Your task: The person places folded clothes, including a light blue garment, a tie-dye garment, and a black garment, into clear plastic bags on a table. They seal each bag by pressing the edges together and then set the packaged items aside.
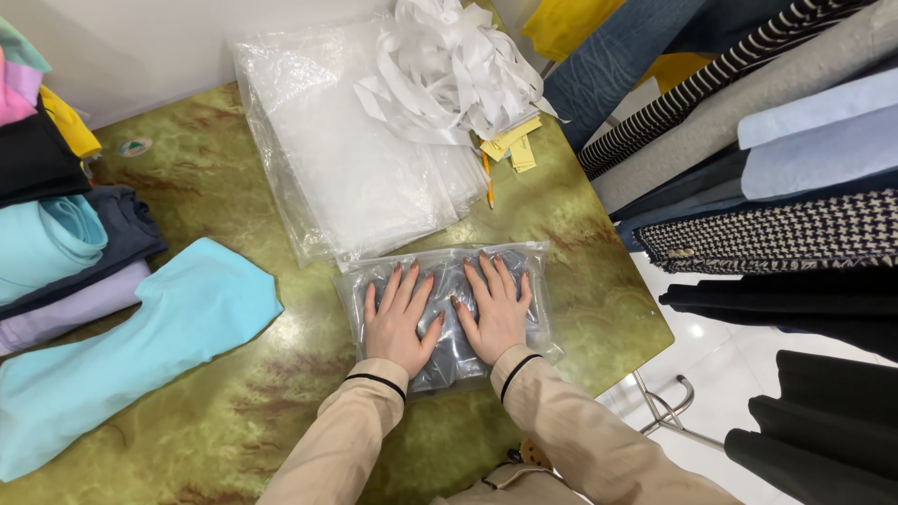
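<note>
A person's left hand (400,318) and right hand (496,310) lie flat, palms down and fingers spread, on a clear plastic bag holding a folded dark grey garment (447,309), which sits near the right end of the near edge of a green marbled table (234,411). Neither hand grips anything; both press on the top of the bag, side by side and almost touching at the thumbs. The garment is already inside the bag and the bag lies flat on the table; whether its opening is sealed cannot be told from here. Just beyond the bag, toward the far edge of the table, rests a stack of empty clear plastic bags (355,159), topped at the far right corner by a heap of white paper strips (449,65), with yellow paper tags (513,145) and an orange pencil (487,180) beside it. To judge by what lies unpacked, more work waits: a light blue garment (140,337) lies spread loose at the left of the near edge, and a pile of folded clothes in blue, navy, lilac and black (56,243) sits along the left edge. Hanging garments (776,187) crowd a rack off the right edge.
</note>
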